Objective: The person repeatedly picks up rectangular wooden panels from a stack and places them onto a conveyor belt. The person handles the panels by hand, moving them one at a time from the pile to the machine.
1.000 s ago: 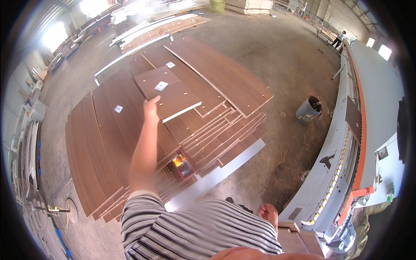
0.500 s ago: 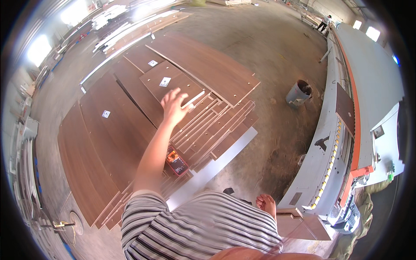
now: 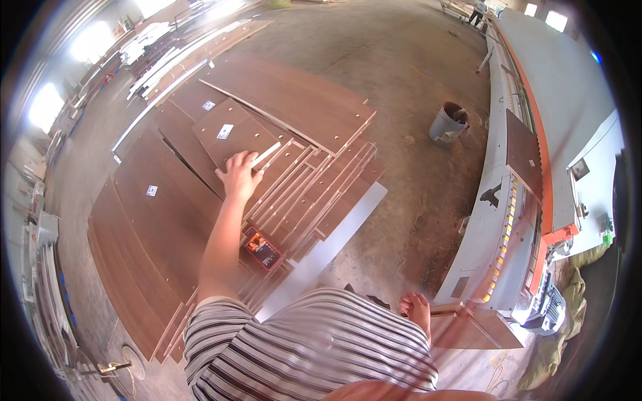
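1. Boards point(image 3: 170, 217) lie unevenly stacked; knocks could shift them.
2. Small panel point(image 3: 245, 133) rests askew on top; a lopsided push could scratch it.
3. Left hand point(image 3: 239, 176): fingers spread at the panel's near edge.
4. Right hand point(image 3: 416, 308): grip unclear.

Downward head-worn fisheye view

Grey bucket point(image 3: 444, 128) on concrete floor point(image 3: 401, 67) near a long orange-edged machine point(image 3: 558, 87)
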The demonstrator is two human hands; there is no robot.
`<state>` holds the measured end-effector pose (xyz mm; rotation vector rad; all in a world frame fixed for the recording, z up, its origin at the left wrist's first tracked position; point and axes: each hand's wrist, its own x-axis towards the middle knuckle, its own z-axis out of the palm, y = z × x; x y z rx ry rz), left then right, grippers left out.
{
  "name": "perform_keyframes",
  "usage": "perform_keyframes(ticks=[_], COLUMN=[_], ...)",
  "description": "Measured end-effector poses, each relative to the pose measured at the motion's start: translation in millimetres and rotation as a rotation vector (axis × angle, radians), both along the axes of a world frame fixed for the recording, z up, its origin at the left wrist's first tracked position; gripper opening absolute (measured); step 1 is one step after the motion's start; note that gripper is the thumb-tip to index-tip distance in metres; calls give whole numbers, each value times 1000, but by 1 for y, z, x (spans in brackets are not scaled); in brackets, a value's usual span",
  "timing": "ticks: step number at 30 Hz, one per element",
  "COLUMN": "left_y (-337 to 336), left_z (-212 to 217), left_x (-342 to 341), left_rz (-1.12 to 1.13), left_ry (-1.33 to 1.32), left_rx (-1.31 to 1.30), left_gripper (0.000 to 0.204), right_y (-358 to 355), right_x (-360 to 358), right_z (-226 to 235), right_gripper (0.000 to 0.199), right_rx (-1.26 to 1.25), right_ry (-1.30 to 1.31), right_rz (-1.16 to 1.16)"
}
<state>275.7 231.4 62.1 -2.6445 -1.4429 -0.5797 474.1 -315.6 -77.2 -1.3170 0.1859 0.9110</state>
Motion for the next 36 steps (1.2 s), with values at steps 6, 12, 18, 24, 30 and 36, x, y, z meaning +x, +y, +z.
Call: perform_keyframes(ticks=[6,12,18,24,30,36], left_y=[25,24,27,-38,-157,-320], left_z=[-28,-36,-50,7,-20,-159], left_x=[-7,18,42,65,148,235], left_rz=[-102,-78,-169,173,-433,-944], left_ry=[-192,-77,-126,143,-406,-368], left_rx=[143,127,225,113,-73,-725], left_gripper=[52,49,47,47,45,47], right_y=[-41,-22,-43,-148,-211,-228], right_x=[1,32,56,43,42,89], right_z=[-32,-10,-41,-81,-84,-81], right_gripper=[15,22,23,19,16,18], right_rx=[-89,-261,-153,-360,-361,-279], right_ry=[51,-63,-179,23,151,10], right_rz=[-62,129,154,-19,-230,-251])
